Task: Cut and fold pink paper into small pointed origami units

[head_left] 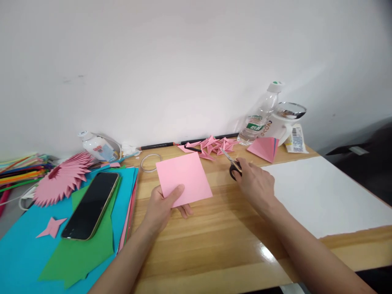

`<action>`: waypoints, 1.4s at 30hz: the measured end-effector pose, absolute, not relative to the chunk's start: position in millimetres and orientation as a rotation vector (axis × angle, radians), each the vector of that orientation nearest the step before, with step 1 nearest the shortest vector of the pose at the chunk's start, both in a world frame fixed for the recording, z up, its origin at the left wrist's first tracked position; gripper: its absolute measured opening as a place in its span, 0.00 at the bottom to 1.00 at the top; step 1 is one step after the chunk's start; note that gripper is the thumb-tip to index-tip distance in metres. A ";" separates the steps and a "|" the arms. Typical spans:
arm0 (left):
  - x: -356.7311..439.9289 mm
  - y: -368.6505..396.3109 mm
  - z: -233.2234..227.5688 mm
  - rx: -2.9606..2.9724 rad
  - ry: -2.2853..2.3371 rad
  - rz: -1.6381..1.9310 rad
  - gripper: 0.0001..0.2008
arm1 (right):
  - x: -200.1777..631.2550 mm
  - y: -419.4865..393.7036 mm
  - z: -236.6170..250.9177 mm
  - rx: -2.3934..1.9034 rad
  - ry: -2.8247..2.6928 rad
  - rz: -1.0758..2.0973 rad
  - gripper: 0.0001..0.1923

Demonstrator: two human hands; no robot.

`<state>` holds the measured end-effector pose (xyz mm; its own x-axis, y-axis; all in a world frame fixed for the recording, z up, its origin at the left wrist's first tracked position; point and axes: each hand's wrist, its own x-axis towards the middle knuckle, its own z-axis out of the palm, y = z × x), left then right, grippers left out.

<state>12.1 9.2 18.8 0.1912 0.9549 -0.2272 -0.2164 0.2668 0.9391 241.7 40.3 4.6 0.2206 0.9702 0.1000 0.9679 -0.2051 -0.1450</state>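
A square sheet of pink paper (185, 177) is pinched in my left hand (162, 206), thumb on top and fingers beneath. To the right, my right hand (255, 179) has its fingers closed at the black handles of a pair of scissors (234, 169). The scissor blades point away, toward several folded pink paper pieces (214, 145) by the wall. Part of the handles is hidden under my fingers. Just beyond this hand lies a folded pink paper cone shape (265, 149).
A clear water bottle (260, 116) and a white mug (280, 126) stand at the back right. White paper (327, 196) covers the right side. A phone (92, 206) rests on green and blue paper at left, near a pleated pink paper ring (65, 177) and a white bottle (98, 147).
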 end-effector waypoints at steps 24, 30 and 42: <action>7.7 18.9 9.7 0.752 1.045 1.066 0.20 | 224.5 23.9 -5.7 -0.893 -2.186 0.199 0.07; 8.8 18.4 10.9 0.697 0.981 1.061 0.21 | 221.1 22.7 -7.2 -0.782 -2.245 0.172 0.05; 8.8 14.6 19.2 0.830 0.810 1.002 0.30 | 211.8 15.0 3.1 -0.996 -1.846 0.705 0.05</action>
